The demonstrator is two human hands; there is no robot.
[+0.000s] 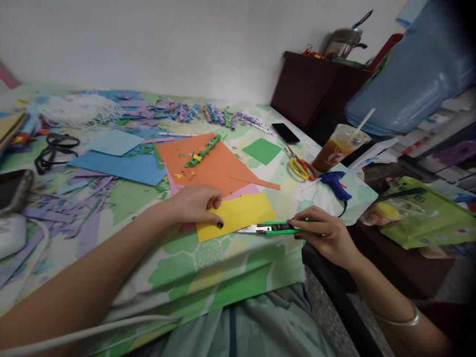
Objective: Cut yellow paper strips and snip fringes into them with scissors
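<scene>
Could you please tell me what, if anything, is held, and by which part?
The right hand holds the cutter by its handle; the left hand touches the yellow paper.

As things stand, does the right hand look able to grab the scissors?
Probably not right away: the right hand holds the green utility knife, which likely must go down first. The scissors lie uncovered, handles toward the person, beside the blue glue gun.

The hands (329, 234) could pass above the green paper (262, 151); scissors (297, 167) block rightward.
</scene>
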